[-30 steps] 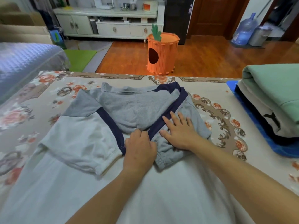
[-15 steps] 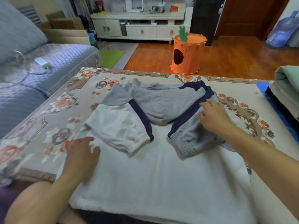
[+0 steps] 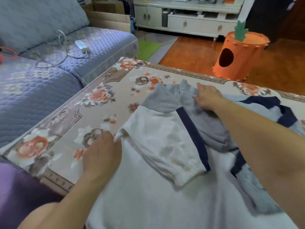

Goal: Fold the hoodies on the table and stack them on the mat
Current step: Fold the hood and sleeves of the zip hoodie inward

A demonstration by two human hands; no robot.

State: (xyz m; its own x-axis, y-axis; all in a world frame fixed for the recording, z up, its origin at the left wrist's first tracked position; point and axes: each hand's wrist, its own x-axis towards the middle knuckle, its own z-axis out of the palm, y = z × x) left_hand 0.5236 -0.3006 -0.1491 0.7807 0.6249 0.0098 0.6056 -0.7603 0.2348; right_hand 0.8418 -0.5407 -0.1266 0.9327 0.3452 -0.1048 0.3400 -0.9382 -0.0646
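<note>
Covering the floral table (image 3: 69,113), the white-and-grey hoodie (image 3: 165,146) lies flat, sleeves folded in; no legible writing. Left hand (image 3: 102,154) at its left edge, fingers curled, grip unclear. Right hand (image 3: 208,98) pinches the hood's far edge.

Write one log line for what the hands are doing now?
left hand: at hoodie side edge | right hand: on hood | fold: unfinished
</note>
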